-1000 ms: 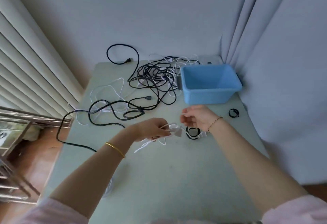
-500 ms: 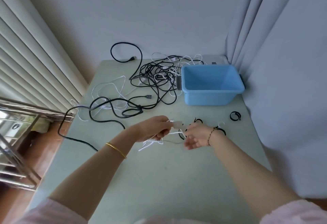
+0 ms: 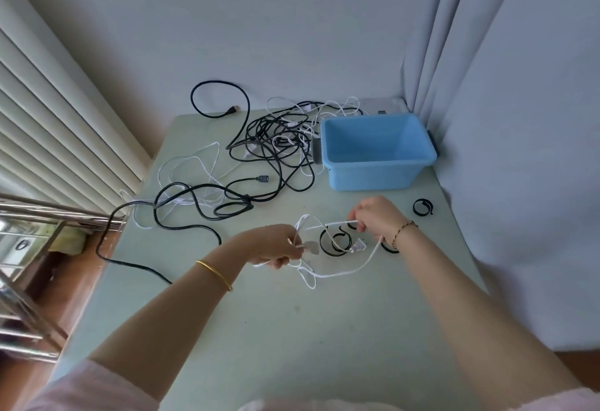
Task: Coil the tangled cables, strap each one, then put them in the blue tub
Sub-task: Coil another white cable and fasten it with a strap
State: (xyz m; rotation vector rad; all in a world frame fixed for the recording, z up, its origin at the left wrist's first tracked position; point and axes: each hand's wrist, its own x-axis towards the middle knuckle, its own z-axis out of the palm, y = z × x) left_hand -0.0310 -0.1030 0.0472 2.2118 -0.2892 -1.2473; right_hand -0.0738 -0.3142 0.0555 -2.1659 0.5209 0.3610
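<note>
Both hands work above the middle of the table (image 3: 292, 329). The left hand (image 3: 276, 245) is clenched around a gathered section of the white cable (image 3: 341, 273), and a connector (image 3: 311, 246) protrudes from the fist toward 3 o'clock. The right hand (image 3: 376, 219) sits at 2 o'clock from the left hand, apart from it, and pinches a further section of the same cable between thumb and curled fingers. From the right hand the cable drops in a slack loop toward 7 o'clock and returns to the left hand. A white plug (image 3: 357, 245) sits just at 7 o'clock of the right hand; whether it rests on the table cannot be determined. Black ring-shaped straps (image 3: 334, 254) lie on the table between the hands, one of them partly hidden by the right wrist. A separate strap (image 3: 415, 207) lies at 3 o'clock from the right hand, near the table edge. The tub (image 3: 370, 177) stands upright at 12 o'clock from the right hand, in the far right corner of the table. The tangle (image 3: 276, 147) of black and white cables lies just beside the tub at its 9 o'clock. One black cable (image 3: 136, 266) leaves the tangle toward 8 o'clock and hangs over the left table edge.
</note>
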